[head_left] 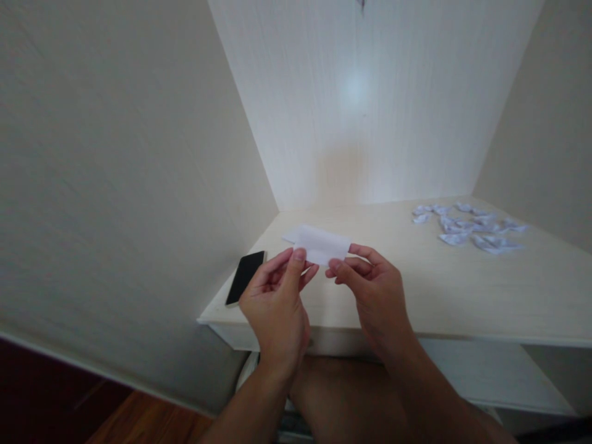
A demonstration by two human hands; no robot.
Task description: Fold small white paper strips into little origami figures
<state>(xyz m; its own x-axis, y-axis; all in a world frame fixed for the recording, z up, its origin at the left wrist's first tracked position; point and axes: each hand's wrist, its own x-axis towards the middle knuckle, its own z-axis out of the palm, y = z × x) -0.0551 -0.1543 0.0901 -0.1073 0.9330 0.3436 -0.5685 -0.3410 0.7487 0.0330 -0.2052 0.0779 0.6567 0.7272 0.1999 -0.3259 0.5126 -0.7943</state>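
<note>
A small folded white paper (321, 243) is held up over the front of a pale wooden desk (462, 290). My left hand (277, 296) pinches its lower left edge between thumb and fingers. My right hand (370, 293) pinches its lower right edge, fingers curled. Both hands face away from me, so part of the paper is hidden behind the fingers.
A black phone (246, 277) lies flat near the desk's left front corner, just left of my left hand. Several small folded white paper pieces (469, 227) are scattered at the back right of the desk. Walls close in on the left, back and right.
</note>
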